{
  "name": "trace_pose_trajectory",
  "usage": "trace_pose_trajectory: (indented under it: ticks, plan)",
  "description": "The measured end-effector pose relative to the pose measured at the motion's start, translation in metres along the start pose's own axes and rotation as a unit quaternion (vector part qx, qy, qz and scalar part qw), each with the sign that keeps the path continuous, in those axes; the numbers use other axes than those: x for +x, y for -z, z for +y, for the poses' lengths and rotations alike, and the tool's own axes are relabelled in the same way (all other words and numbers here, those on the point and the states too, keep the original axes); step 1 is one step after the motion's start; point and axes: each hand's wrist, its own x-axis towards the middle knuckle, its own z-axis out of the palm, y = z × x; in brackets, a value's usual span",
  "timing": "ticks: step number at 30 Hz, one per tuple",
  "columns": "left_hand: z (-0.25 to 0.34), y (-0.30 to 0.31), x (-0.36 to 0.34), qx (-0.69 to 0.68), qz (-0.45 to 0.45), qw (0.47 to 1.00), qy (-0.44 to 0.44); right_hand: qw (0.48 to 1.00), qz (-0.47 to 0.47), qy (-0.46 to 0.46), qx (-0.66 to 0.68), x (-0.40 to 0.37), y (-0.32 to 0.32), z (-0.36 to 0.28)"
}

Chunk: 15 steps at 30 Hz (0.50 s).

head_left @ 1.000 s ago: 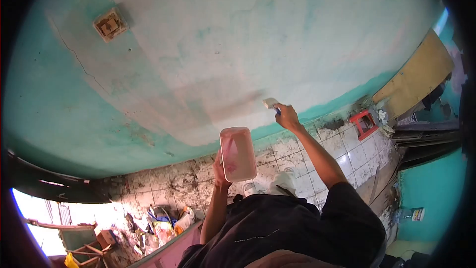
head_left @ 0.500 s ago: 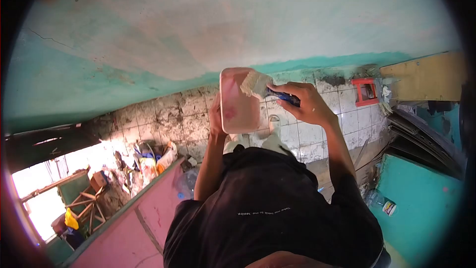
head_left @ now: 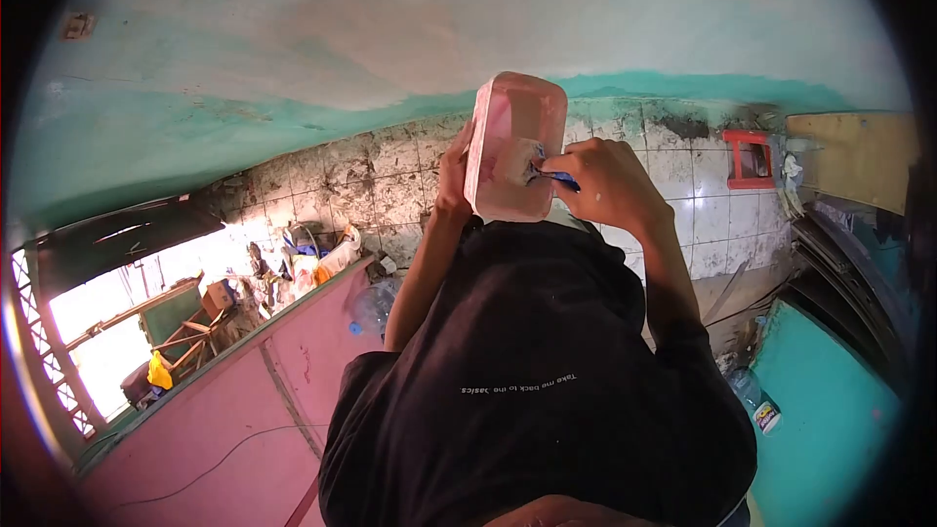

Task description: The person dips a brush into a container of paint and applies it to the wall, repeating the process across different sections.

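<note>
The left hand (head_left: 455, 171) grips a pink container (head_left: 485, 127) – the right hand (head_left: 610, 185) holds a brush (head_left: 533, 168) within its rim.

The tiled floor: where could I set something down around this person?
Bare tiles lie between the right hand and the red frame; stained but open ones lie along the wall, left of the left hand and pink tub. It's crowded beside the pink panel, with heaped clutter, and at right around the dark stacked sheets.
</note>
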Motion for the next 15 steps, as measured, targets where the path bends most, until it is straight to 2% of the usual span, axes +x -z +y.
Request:
trace_pose_trajectory:
  ticks: [2,3,5,12,13,14,15]
  plan:
    - [-0.006,-0.009,0.005,0.094,0.025,0.995,0.005,1.000,-0.003,-0.014,-0.007,-0.002,-0.002,0.013]
    - [-0.012,-0.009,0.008,0.097,0.029,0.995,0.006,1.000,-0.010,-0.028,-0.008,-0.005,-0.001,0.017]
    - [-0.027,-0.011,0.019,0.030,0.000,0.999,0.013,0.999,-0.016,-0.043,-0.007,-0.010,-0.001,0.027]
    - [-0.055,-0.038,0.029,-0.015,-0.054,0.998,0.020,0.999,0.028,-0.018,0.012,-0.029,0.005,0.051]
    - [-0.061,-0.039,0.030,0.111,-0.069,0.989,-0.067,0.999,0.049,-0.010,0.019,-0.032,0.008,0.053]
    - [-0.067,-0.041,0.030,0.234,-0.081,0.957,-0.153,0.999,0.046,-0.013,0.021,-0.036,0.012,0.057]
    - [-0.074,-0.042,0.030,0.232,-0.078,0.958,-0.150,0.998,0.055,0.005,0.010,-0.040,0.017,0.060]
